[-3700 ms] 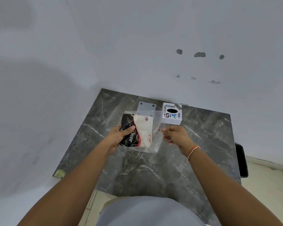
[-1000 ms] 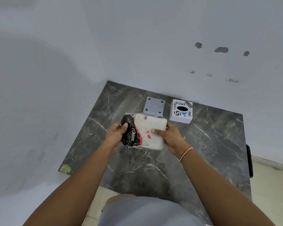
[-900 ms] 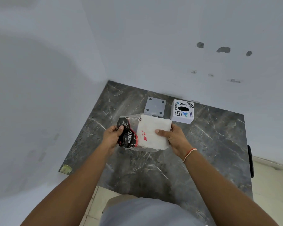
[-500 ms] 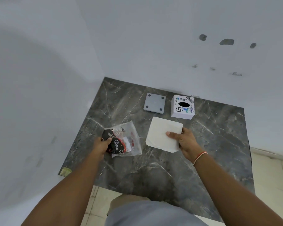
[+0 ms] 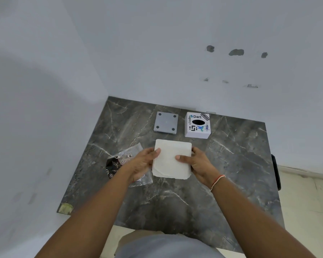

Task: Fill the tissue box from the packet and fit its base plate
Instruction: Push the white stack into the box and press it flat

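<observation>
The emptied packet [image 5: 126, 164] lies flat at nine o'clock, partly under the left hand [image 5: 142, 164]. Both that hand and the right hand [image 5: 198, 164] pinch the tissue stack [image 5: 171, 161] by its side edges. The base plate [image 5: 166, 122] sits at twelve o'clock. The tissue box [image 5: 197, 125] stands at one o'clock, slot upward, nearer the right hand; I'd guess it needs turning over.

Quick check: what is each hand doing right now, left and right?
Left hand: gripping the left edge of the tissue stack.
Right hand: gripping the stack's right edge.
</observation>
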